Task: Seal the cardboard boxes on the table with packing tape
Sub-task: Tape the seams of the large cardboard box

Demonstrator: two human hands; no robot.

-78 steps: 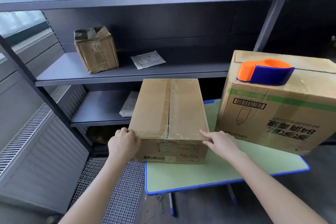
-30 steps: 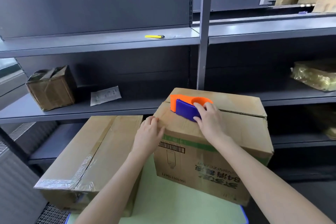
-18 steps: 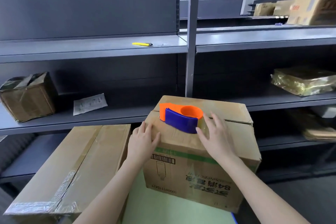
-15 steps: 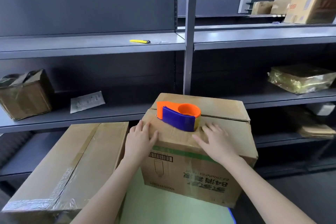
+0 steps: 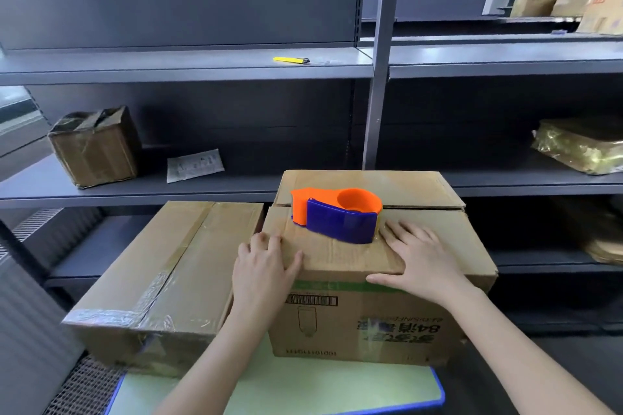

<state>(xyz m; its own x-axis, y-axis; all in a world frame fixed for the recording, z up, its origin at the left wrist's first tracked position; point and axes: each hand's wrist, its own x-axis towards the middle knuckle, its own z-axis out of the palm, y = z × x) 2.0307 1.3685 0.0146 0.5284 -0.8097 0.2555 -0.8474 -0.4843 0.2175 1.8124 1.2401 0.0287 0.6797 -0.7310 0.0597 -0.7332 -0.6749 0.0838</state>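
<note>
Cardboard box [image 5: 374, 280] with printed side stands right on the green table [image 5: 303, 391], top seam untaped, tape dispenser [image 5: 337, 216] resting across it. Left hand [image 5: 263, 266] and right hand [image 5: 418, 263] lie flat, fingers spread, holding nothing. Pressing unevenly could tip the dispenser off. Taped box [image 5: 161, 280] overhangs the table's left edge; little room remains.

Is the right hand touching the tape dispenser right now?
Cannot tell. In the head view the right hand lies flat on the box beside the tape dispenser; its fingertips reach the base.
</note>
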